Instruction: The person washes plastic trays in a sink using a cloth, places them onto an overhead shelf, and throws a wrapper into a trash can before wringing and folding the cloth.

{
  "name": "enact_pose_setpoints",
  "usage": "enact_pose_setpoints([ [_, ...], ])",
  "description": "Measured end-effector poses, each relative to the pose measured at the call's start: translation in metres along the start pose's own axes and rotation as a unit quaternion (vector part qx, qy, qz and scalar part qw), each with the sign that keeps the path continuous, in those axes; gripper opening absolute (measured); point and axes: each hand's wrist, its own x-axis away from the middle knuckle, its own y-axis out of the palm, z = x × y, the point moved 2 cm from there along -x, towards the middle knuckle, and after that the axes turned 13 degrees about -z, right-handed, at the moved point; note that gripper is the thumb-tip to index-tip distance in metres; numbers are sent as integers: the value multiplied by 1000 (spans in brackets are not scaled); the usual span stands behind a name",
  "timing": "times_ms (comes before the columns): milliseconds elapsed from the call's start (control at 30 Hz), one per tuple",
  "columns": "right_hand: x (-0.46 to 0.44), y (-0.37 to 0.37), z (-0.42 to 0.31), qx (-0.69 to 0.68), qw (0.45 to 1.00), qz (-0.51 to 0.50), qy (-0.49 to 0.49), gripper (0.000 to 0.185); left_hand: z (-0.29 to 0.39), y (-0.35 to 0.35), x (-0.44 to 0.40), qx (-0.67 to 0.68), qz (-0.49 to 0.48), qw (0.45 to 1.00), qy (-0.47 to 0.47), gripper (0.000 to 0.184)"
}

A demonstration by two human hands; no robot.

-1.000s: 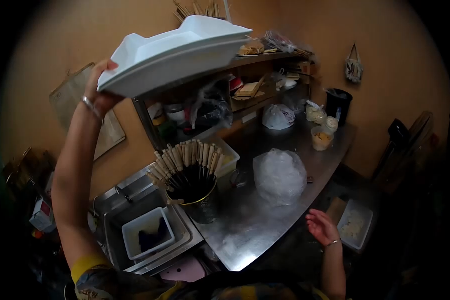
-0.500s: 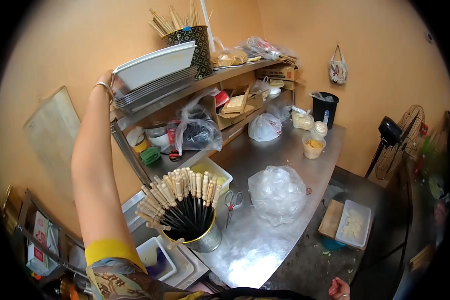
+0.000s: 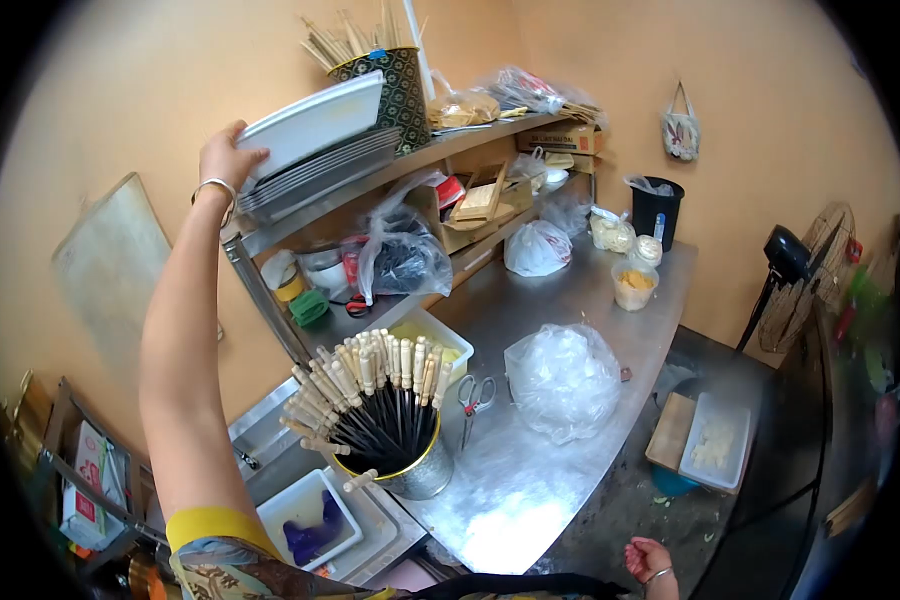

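Raised container (image 3: 315, 120): white. Stacked trays (image 3: 332, 174): grey. Shelf bucket (image 3: 402, 92): black, pale repeating motif, gold-rimmed. Skewer handles (image 3: 366, 370): pale beige. Sleeve (image 3: 225, 572): multicoloured print, yellow-edged. Desk (image 3: 530, 480): silver-grey.

Bright glare whitens the steel tabletop (image 3: 515, 525); corners vignette black.

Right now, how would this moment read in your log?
left hand: grips white tray | tray: tilted, above grey tray stack, upper shelf | right hand: low, loosely curled, nothing visible inside
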Motion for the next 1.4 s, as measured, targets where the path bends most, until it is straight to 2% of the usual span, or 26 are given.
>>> enact_pose_setpoints([
  [33,0,0,-1,8,1000,-3,1,13,-11,-5,-2,63,41,997,-13,59],
  [100,3,1,0,7,1000,2,16,13,-15,-23,0,71,80,994,-34,59],
  [167,3,3,2,23,999,4,22,12,-7,-45,12,209,128,968,-54,62],
  [233,1,-2,-1,58,998,17,-9,12,-30,-68,14,363,153,919,35,60],
  [300,14,31,-6,123,992,25,-3,13,-30,-117,44,334,111,935,35,79],
  [333,18,53,-7,115,993,24,-16,13,-35,-146,55,290,75,954,31,64],
  [367,21,70,-7,105,994,24,-27,13,-30,-165,78,286,59,956,31,65],
  [433,19,96,-12,215,972,-91,-13,14,5,-204,145,291,36,955,53,66],
  [533,20,160,-6,290,941,-172,7,16,61,-248,258,306,10,950,54,69],
  [567,17,181,-3,325,919,-223,23,17,73,-262,295,308,11,950,44,71],
  [633,18,226,14,385,872,-295,60,18,89,-283,362,306,44,948,-73,69],
  [667,17,245,24,391,867,-301,68,18,94,-288,387,286,43,956,-57,68],
  [700,18,264,39,421,825,-364,99,19,93,-292,414,264,42,963,-41,68],
  [733,19,283,56,448,774,-426,134,20,57,-329,457,292,132,938,-132,70],
  [767,17,299,73,452,764,-435,149,20,32,-357,504,281,167,927,-185,65],
  [800,15,313,95,479,718,-475,170,20,7,-385,550,274,201,910,-236,60],
  [833,15,326,120,503,671,-512,189,20,1,-393,584,237,179,921,-252,50],
  [900,17,352,168,497,621,-560,231,20,5,-385,621,243,165,912,-285,48],
  [967,25,377,213,518,593,-572,230,20,2,-374,640,286,181,882,-327,48],
  [1033,25,398,261,522,560,-599,237,19,-5,-367,652,213,155,892,-367,51],
  [1067,19,407,283,526,558,-597,236,19,-6,-355,650,166,177,897,-370,48],
  [1133,-2,418,331,539,545,-599,232,13,-21,-357,666,181,150,886,-400,44],
  [1167,-17,422,354,541,558,-587,228,12,-29,-357,669,192,120,877,-424,41],
  [1267,-65,433,422,594,535,-560,217,12,-40,-338,660,183,138,859,-458,37],
  [1367,-134,439,504,576,640,-452,231,11,-58,-323,652,187,114,828,-516,33],
  [1400,-159,435,533,608,639,-418,217,16,-64,-318,651,180,113,817,-536,31],
])
